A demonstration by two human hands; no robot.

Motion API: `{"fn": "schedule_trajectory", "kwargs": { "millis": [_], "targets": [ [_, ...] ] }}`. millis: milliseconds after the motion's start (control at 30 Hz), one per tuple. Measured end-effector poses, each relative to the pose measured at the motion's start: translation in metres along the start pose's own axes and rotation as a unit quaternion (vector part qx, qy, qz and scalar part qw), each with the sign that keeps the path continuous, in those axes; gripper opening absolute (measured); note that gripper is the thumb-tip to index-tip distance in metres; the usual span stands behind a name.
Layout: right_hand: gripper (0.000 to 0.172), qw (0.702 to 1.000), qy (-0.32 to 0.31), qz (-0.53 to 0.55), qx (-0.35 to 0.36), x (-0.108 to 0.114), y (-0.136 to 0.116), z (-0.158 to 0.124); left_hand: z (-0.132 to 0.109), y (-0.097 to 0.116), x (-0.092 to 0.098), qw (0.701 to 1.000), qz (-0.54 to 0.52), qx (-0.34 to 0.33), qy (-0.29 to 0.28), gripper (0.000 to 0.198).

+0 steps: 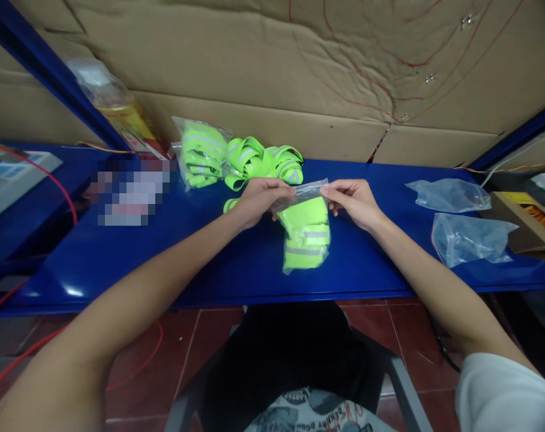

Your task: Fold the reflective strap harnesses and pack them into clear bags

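Note:
A clear zip bag (306, 191) hangs between my two hands above the blue table. Folded neon-green strap with grey reflective stripes (304, 240) fills its lower part. My left hand (265, 201) pinches the bag's top edge at its left corner. At the right corner, my right hand (351, 201) has thumb and fingers closed on the same edge. Behind my left hand lie loose coils of the same green strap (249, 157). Left of those coils stands another clear bag packed with green strap (203, 153). A bit of green strap also shows beside my left wrist.
Two clear plastic bags (472, 239) lie on the right of the blue table (371, 264), near an open cardboard box (521, 225). A large bottle (123, 114) stands at the back left, before the cardboard wall (236, 66). Red cables (42, 171) run at the left.

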State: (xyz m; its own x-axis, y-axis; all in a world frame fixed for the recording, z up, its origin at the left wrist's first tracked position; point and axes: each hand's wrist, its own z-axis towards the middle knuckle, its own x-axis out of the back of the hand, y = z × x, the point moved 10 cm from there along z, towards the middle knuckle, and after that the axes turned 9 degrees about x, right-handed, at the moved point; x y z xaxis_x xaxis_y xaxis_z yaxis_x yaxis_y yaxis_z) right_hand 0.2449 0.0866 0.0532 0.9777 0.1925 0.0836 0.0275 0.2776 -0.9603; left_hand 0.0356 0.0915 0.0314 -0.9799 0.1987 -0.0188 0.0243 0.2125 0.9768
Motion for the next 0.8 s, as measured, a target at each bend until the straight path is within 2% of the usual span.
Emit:
{"fn": "schedule_trajectory", "kwargs": {
  "millis": [133,233,367,467,533,633,800],
  "targets": [
    [0.049,1.000,0.010,0.017,-0.012,0.002,0.004,0.000,-0.001,0.003,-0.002,0.999,0.030,-0.006,-0.031,0.021],
    [0.049,1.000,-0.009,0.008,-0.013,-0.001,0.005,0.000,-0.003,-0.001,-0.009,0.996,0.055,0.000,-0.069,0.019],
    [0.051,0.998,-0.054,-0.010,-0.011,-0.016,0.002,-0.006,-0.006,-0.016,-0.022,0.985,0.067,0.061,-0.146,0.024],
    [0.051,0.997,-0.079,-0.018,-0.012,-0.027,0.000,-0.010,-0.010,-0.019,-0.031,0.974,0.094,0.060,-0.195,0.023],
    [0.051,0.997,-0.078,-0.021,-0.014,-0.028,0.000,-0.011,-0.012,-0.015,-0.034,0.973,0.109,0.029,-0.200,0.022],
    [0.050,0.997,-0.060,-0.026,-0.035,-0.022,0.007,-0.010,-0.011,-0.008,-0.032,0.979,0.113,-0.008,-0.172,0.020],
    [0.047,0.996,-0.051,-0.026,-0.064,-0.015,0.016,-0.009,-0.008,-0.005,-0.029,0.983,0.103,-0.020,-0.150,0.016]
  ]
}}
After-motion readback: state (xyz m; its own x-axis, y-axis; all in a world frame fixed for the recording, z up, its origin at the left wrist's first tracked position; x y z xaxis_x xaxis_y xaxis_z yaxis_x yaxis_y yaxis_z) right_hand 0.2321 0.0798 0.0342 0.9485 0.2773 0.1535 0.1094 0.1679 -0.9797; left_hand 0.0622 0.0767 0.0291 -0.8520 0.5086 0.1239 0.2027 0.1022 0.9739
